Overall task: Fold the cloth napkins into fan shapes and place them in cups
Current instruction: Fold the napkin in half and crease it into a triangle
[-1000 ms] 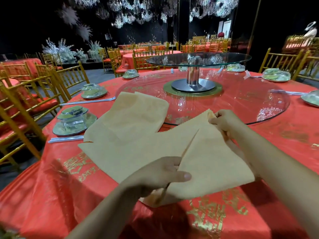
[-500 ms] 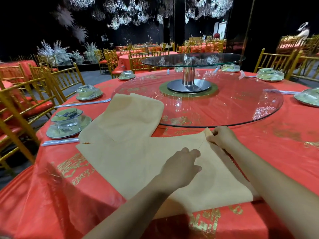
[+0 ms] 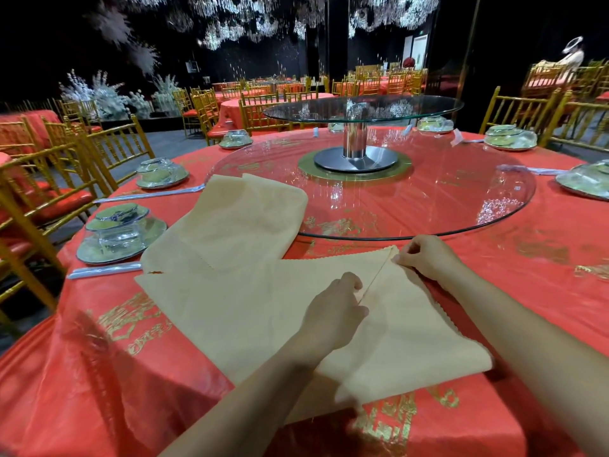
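Left hand (image 3: 333, 311), right hand (image 3: 425, 258): fingertip pinches along napkin (image 3: 247, 308) fold.

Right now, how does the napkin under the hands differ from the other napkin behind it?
The near napkin lies spread flat on the tablecloth; the far napkin is doubled over, its far end on the glass turntable. The left hand holds the near napkin's crease and the right hand pinches its far corner; nobody touches the far napkin. Both are pale yellow cloth.
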Demonstrator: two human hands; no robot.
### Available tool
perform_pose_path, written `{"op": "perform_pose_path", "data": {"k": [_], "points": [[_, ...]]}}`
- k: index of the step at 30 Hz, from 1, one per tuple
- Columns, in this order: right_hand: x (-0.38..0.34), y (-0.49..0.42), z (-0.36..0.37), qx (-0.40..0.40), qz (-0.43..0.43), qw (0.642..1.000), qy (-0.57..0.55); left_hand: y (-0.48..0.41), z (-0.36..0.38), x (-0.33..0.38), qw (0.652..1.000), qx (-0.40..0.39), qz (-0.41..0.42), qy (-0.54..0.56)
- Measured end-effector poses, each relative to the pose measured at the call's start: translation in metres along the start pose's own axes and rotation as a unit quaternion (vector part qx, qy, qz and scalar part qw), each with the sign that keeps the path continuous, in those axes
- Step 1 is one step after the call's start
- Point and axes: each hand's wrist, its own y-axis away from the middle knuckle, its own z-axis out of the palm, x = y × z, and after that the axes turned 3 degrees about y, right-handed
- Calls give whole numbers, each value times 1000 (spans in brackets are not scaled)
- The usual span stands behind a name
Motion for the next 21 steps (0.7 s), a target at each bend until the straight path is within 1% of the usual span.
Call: {"op": "perform_pose_path", "data": {"k": [3, 5, 14, 16, 19, 21], "points": [[3, -5, 6, 26, 5, 999, -38, 0, 1, -2, 1000, 7, -2, 19], [4, -8, 8, 37, -2, 998, -42, -1, 1, -2, 1000, 13, -4, 23], [12, -15, 13, 66, -22, 998, 4, -4, 2, -6, 999, 14, -5, 49], [12, -15, 10, 58, -25, 998, -13, -5, 2, -6, 999, 17, -7, 41], [9, -12, 4, 15, -23, 999, -36, -7, 2, -4, 1000, 12, -10, 24], [8, -13, 5, 12, -21, 999, -37, -8, 0, -2, 1000, 4, -16, 14]]}}
